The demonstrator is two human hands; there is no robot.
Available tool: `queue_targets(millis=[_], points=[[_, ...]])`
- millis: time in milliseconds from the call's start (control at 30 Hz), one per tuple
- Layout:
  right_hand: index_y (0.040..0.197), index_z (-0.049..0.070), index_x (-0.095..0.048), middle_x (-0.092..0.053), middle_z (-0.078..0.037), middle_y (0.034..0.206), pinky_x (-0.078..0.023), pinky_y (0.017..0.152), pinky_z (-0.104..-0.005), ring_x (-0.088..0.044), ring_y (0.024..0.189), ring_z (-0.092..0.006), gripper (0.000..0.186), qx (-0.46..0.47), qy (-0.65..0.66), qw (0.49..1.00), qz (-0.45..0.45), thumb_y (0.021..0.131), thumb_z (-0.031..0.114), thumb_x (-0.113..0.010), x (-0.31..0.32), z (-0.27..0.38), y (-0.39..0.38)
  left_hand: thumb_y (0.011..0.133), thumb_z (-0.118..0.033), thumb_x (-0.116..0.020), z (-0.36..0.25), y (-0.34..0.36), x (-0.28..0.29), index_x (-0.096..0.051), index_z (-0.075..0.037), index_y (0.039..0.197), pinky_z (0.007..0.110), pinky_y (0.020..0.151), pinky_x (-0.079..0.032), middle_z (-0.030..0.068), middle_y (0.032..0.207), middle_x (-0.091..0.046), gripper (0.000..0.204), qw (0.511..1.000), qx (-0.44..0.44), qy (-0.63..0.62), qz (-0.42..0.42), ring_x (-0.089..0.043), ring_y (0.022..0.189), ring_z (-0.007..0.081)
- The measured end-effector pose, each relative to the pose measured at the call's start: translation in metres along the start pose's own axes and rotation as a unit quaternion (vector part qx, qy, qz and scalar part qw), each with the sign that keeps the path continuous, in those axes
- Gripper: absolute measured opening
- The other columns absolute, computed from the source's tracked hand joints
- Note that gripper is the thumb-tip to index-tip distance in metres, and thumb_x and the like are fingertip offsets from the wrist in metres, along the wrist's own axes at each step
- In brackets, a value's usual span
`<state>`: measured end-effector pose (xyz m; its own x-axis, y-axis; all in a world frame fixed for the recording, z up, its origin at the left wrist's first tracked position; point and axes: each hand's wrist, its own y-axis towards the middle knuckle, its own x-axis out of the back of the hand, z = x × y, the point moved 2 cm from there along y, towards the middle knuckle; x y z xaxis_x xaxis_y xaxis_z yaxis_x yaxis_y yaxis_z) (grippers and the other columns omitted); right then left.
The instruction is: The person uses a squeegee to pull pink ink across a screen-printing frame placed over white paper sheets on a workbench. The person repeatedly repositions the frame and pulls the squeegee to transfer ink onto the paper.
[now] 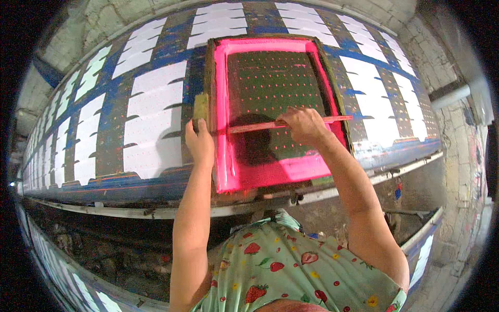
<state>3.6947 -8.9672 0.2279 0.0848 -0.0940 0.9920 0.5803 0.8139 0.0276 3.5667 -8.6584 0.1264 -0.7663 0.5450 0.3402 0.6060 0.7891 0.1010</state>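
A screen printing frame lies on the long table in front of me, its borders coated with bright pink ink. Rows of small pink dots cross the dark green mesh. My right hand is closed around a long, thin squeegee, which spans the frame from side to side and is stained pink. At the frame's left edge, my left hand grips its side, just below a yellowish block. Part of the left fingers is hidden.
White cut fabric pieces lie in rows on the blue-stained table, with more pieces right of the frame. A metal rail runs along the near edge. Another table stands at lower left; a pale block wall rises at right.
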Motion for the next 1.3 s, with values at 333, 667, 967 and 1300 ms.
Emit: queue_targets(millis=[333, 667, 967, 1300], points=[[0.123, 0.013, -0.08, -0.075, -0.013, 0.109, -0.061, 0.092, -0.049, -0.073, 0.107, -0.0361, 0.047, -0.008, -0.01, 0.999, -0.04, 0.078, 0.007, -0.071, -0.011, 0.089, -0.129, 0.098, -0.037, -0.082, 0.007, 0.001, -0.005, -0.063, 0.006, 0.142, 0.051, 0.109, -0.051, 0.0274, 0.134, -0.07, 0.064, 0.998, -0.057, 0.012, -0.034, -0.067, 0.126, 0.0442], [0.129, 0.006, -0.076, -0.074, -0.017, 0.12, -0.055, 0.106, -0.0494, -0.069, 0.117, -0.0383, 0.063, 0.04, 0.049, 0.996, -0.061, 0.087, 0.052, -0.084, -0.015, 0.086, -0.17, 0.088, -0.042, -0.09, 0.0, 0.002, 0.0, -0.075, 0.003, 0.123, 0.052, 0.095, -0.057, 0.0256, 0.113, -0.079, 0.059, 0.997, 0.014, 0.077, -0.003, -0.076, 0.106, 0.044], [0.119, 0.002, -0.08, -0.077, -0.019, 0.124, -0.057, 0.105, -0.0487, -0.071, 0.118, -0.0391, 0.031, -0.126, 0.227, 0.93, -0.261, 0.089, 0.01, -0.084, 0.004, -0.057, -0.265, 0.089, -0.035, -0.092, 0.007, 0.014, -0.009, -0.077, 0.005, 0.125, 0.044, 0.097, -0.056, 0.0186, 0.118, -0.081, 0.056, 0.999, 0.036, 0.028, -0.001, -0.076, 0.108, 0.033], [0.15, -0.002, -0.063, -0.074, -0.004, 0.115, -0.054, 0.089, -0.0285, -0.066, 0.101, -0.011, 0.046, -0.36, 0.615, 0.69, -0.122, 0.108, 0.014, -0.073, -0.053, -0.146, -0.278, 0.091, -0.03, -0.09, -0.007, 0.011, -0.01, -0.079, 0.002, 0.127, 0.04, 0.094, -0.055, 0.0131, 0.116, -0.081, 0.049, 0.999, 0.042, 0.034, -0.007, -0.074, 0.104, 0.0248]])
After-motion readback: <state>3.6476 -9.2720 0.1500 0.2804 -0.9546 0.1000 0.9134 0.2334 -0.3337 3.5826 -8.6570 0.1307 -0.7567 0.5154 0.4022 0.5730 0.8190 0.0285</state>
